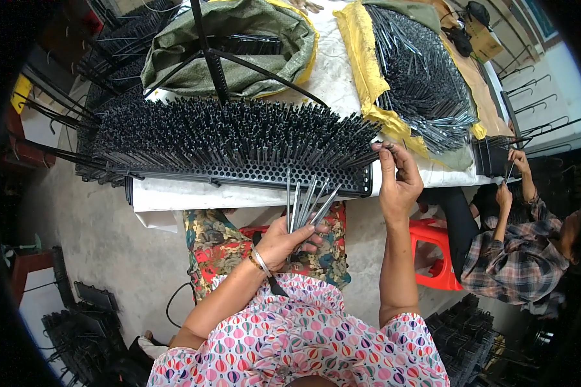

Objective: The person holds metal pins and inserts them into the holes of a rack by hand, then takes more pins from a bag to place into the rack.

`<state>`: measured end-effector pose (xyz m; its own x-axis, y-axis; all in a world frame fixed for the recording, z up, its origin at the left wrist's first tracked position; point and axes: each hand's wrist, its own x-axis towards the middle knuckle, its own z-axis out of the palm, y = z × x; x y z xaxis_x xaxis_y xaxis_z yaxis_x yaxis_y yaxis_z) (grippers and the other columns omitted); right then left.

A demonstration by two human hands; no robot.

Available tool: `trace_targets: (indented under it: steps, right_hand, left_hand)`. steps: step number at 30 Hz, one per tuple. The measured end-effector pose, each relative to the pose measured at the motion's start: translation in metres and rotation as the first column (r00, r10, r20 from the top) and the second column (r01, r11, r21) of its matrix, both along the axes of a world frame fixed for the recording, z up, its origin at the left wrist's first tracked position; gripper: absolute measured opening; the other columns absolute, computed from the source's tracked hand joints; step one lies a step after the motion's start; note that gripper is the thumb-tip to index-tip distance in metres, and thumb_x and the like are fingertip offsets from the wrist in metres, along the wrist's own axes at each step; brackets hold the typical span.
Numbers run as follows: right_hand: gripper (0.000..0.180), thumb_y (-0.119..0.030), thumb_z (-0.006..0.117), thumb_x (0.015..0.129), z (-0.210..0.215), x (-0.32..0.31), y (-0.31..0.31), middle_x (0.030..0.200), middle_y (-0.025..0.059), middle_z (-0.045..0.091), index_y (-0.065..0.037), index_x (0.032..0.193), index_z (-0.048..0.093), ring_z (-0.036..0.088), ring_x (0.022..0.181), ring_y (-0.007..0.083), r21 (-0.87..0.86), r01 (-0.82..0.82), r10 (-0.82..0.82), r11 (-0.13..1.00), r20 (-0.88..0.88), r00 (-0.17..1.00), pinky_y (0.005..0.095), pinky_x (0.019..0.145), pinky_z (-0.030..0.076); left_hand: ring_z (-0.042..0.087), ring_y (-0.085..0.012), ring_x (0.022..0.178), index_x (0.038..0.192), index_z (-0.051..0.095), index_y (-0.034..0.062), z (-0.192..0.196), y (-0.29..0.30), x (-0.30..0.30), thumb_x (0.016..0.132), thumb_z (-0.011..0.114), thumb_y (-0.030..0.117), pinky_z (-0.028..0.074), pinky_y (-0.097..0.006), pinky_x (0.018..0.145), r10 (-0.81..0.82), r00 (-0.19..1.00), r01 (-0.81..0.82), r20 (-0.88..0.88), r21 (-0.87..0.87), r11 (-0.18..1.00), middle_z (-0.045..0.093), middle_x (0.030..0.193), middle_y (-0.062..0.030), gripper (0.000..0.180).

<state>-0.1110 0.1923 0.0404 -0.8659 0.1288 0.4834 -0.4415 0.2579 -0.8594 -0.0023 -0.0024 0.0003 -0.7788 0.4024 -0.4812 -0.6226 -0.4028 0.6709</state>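
Observation:
My left hand (284, 242) is closed round a loose bunch of thin silver metal rods (306, 205), which fan upward from the fingers in front of the rack. At the rack's right end, my right hand (400, 177) is raised with thumb and fingers pinched together. Whatever lies between those fingertips is too small and dark to make out. The long black perforated rack (284, 175) is densely filled with upright dark rods (226, 132). Bare holes show along its front strip, mostly toward the right.
Behind the rack stands an open green sack (168, 55); a yellow-edged sack (365, 55) heaped with rods lies to its right. White sheeting (174, 197) covers the table. A co-worker (516, 264) sits at right beside a red stool (432, 255). Black racks (81, 335) stand at lower left.

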Motion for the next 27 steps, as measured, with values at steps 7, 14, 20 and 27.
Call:
trace_targets:
  steps: [7, 14, 20, 27]
  right_hand:
    - [0.014, 0.000, 0.060, 0.085, 0.004, 0.002, 0.001, 0.089, 0.0103, 0.067, 0.003, 0.099, 0.059, 0.063, 0.084, 0.0146, 0.072, -0.025, 0.026, 0.997, -0.019, 0.999, 0.0256, 0.077, 0.048]
    - [0.015, 0.001, 0.059, 0.084, 0.009, 0.003, 0.001, 0.088, 0.0101, 0.067, 0.003, 0.099, 0.058, 0.063, 0.083, 0.0147, 0.103, -0.047, 0.055, 0.994, -0.069, 0.996, 0.0258, 0.076, 0.048]
    - [0.015, 0.001, 0.059, 0.085, 0.001, 0.001, 0.003, 0.089, 0.0103, 0.067, 0.003, 0.100, 0.058, 0.063, 0.083, 0.0152, 0.131, -0.012, 0.022, 0.991, -0.078, 0.997, 0.0262, 0.077, 0.048]
    - [0.018, 0.001, 0.059, 0.085, -0.009, 0.007, -0.004, 0.090, 0.0111, 0.066, 0.003, 0.103, 0.057, 0.062, 0.085, 0.0156, 0.097, 0.043, -0.040, 0.994, -0.030, 0.999, 0.0262, 0.078, 0.048]
  left_hand:
    - [0.061, -0.0154, 0.088, 0.117, 0.050, -0.0002, 0.000, -0.001, 0.001, 0.091, 0.054, 0.015, 0.053, -0.025, 0.069, 0.011, 0.999, -0.013, 0.039, 0.061, 0.998, 0.062, 0.107, -0.0126, 0.031]
    - [0.062, -0.0164, 0.089, 0.119, 0.049, 0.0008, 0.005, -0.002, -0.001, 0.092, 0.053, 0.015, 0.053, -0.026, 0.070, -0.004, 0.999, 0.002, 0.033, 0.058, 0.998, 0.061, 0.109, -0.0125, 0.031]
    - [0.061, -0.0187, 0.092, 0.121, 0.047, 0.0014, 0.003, 0.002, -0.003, 0.092, 0.052, 0.015, 0.054, -0.028, 0.073, 0.005, 0.999, -0.010, 0.048, 0.088, 0.996, 0.060, 0.110, -0.0133, 0.033]
    - [0.061, -0.0199, 0.094, 0.127, 0.041, 0.0028, -0.003, 0.002, -0.003, 0.093, 0.051, 0.015, 0.054, -0.029, 0.075, 0.019, 0.998, -0.024, 0.052, 0.105, 0.994, 0.059, 0.112, -0.0149, 0.038]
